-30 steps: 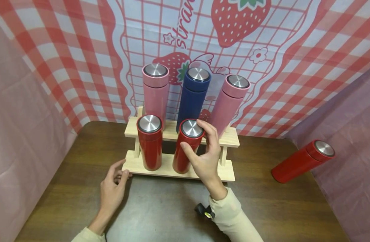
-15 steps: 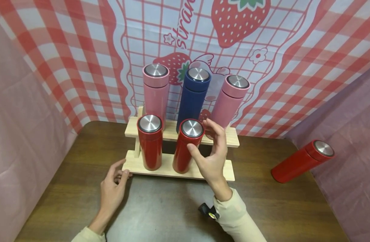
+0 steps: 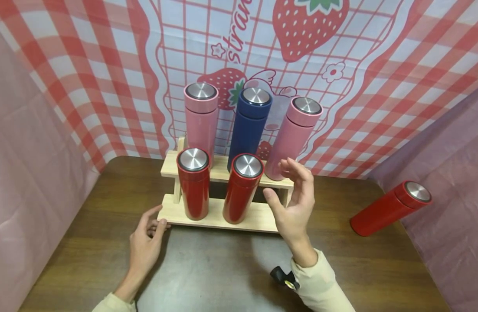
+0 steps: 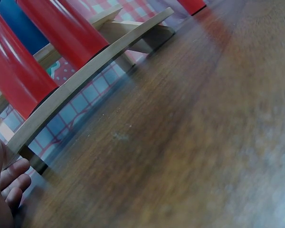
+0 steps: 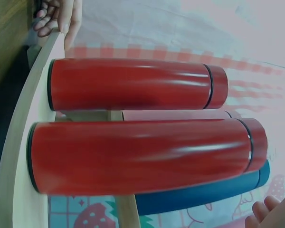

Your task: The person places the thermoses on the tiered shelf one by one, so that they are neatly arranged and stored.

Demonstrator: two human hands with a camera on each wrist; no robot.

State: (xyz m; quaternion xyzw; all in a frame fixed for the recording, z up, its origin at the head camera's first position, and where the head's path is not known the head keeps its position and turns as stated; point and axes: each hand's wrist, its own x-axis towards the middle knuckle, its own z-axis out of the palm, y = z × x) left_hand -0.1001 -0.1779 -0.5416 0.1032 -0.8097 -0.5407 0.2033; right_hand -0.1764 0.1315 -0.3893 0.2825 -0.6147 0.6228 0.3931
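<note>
A two-tier wooden rack (image 3: 258,216) stands on the table. On its lower shelf are two upright red thermos flasks, the left flask (image 3: 195,190) and the right flask (image 3: 240,193). The upper shelf bears a pink flask (image 3: 201,123), a blue flask (image 3: 250,130) and another pink flask (image 3: 293,138). My left hand (image 3: 145,242) holds the left end of the lower shelf between thumb and fingers; the left wrist view shows its curled fingers (image 4: 14,183) beside the shelf end. To the right of the right red flask, my right hand (image 3: 295,203) is held in the air, fingers slightly bent, holding nothing.
Another red flask (image 3: 391,208) stands on the table (image 3: 340,260) at the far right, apart from the rack. Behind the rack hangs a strawberry-print cloth (image 3: 184,34). Pink cloth (image 3: 28,151) borders the left side, and a similar one (image 3: 450,182) the right.
My right hand has let go of the right red flask on the lower shelf and moved off to the right. That flask stays upright. The left hand has kept its place.
</note>
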